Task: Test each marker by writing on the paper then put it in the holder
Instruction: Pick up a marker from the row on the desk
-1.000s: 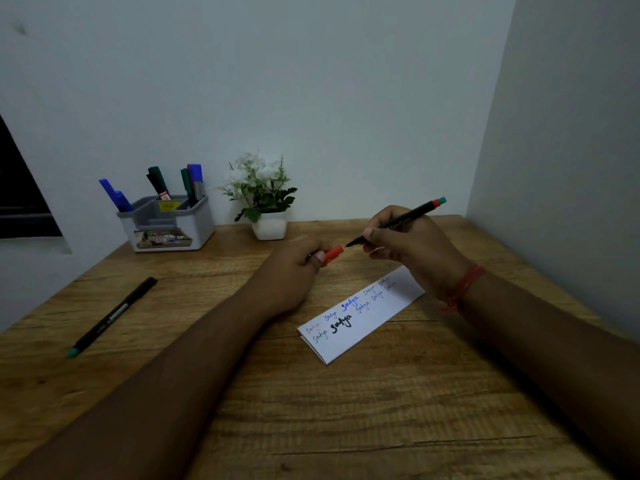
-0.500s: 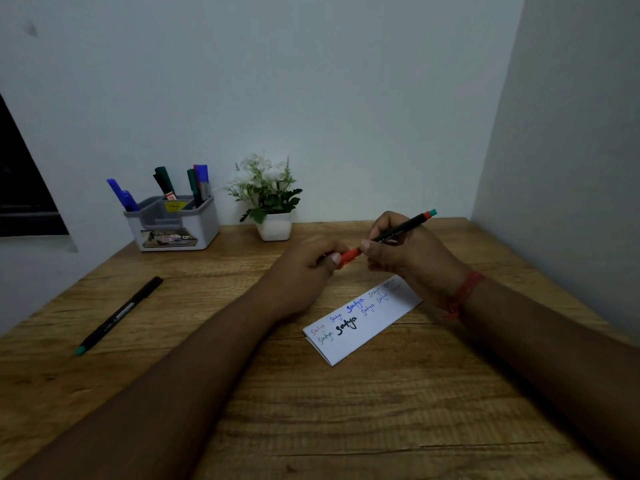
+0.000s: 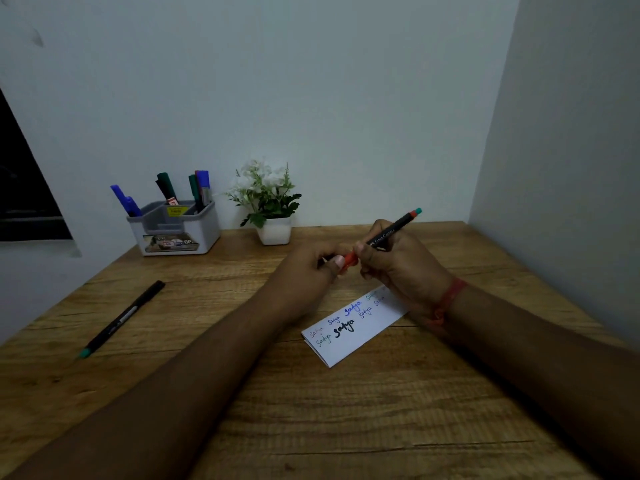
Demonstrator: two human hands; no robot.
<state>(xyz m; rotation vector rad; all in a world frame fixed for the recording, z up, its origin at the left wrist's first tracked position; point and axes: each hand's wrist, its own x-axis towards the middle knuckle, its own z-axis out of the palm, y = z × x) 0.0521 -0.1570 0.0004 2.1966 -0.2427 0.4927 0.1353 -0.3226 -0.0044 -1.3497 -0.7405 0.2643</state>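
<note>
My right hand [image 3: 401,261] grips a thin black marker [image 3: 394,226] with an orange and teal end, tilted up to the right above the table. My left hand [image 3: 308,271] pinches its orange cap [image 3: 350,260], which sits against the marker's front end. Below both hands lies a folded white paper [image 3: 356,336] with several coloured handwritten words. A grey and white holder [image 3: 176,230] stands at the back left with several markers upright in it. Another black marker [image 3: 121,318] with a teal tip lies loose on the table's left side.
A small white pot with a leafy white-flowered plant [image 3: 268,206] stands against the back wall, right of the holder. A wall closes the right side of the wooden table [image 3: 346,427]. A dark window is at the far left.
My two hands have come together: the orange cap in my left hand has closed the gap to the marker's tip and now sits on its front end.
</note>
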